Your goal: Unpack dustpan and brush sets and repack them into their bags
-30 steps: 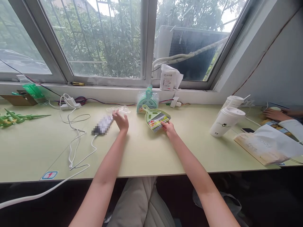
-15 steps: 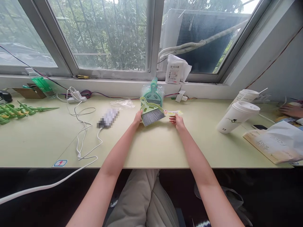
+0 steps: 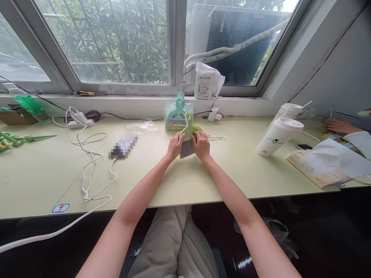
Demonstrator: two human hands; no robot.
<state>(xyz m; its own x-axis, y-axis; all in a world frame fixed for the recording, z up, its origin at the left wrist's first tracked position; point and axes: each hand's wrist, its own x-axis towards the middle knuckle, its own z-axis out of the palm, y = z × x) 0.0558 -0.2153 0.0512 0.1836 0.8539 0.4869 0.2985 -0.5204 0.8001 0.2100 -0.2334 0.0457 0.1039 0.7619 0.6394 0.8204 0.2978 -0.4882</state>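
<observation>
A small green brush (image 3: 188, 148) with grey bristles stands upright, bristles down, together with a green dustpan whose outline partly merges with it. My left hand (image 3: 175, 146) grips its left side, and my right hand (image 3: 201, 145) grips its right side, fingers wrapped round the edge. Just behind, a stack of teal brush-and-dustpan sets (image 3: 177, 115) in clear plastic leans by the window sill. A colourful label card (image 3: 218, 138) lies on the table right of my right hand.
Clear plastic wrap (image 3: 142, 126), a blurred device (image 3: 123, 146) and white cables lie to the left. White cups (image 3: 279, 137) and a paper bag (image 3: 324, 164) are on the right. Another person's hand (image 3: 339, 126) shows at far right.
My right hand has let go of the label card and moved left onto the green set. The set has turned more upright between both hands. The camera view has shifted right.
</observation>
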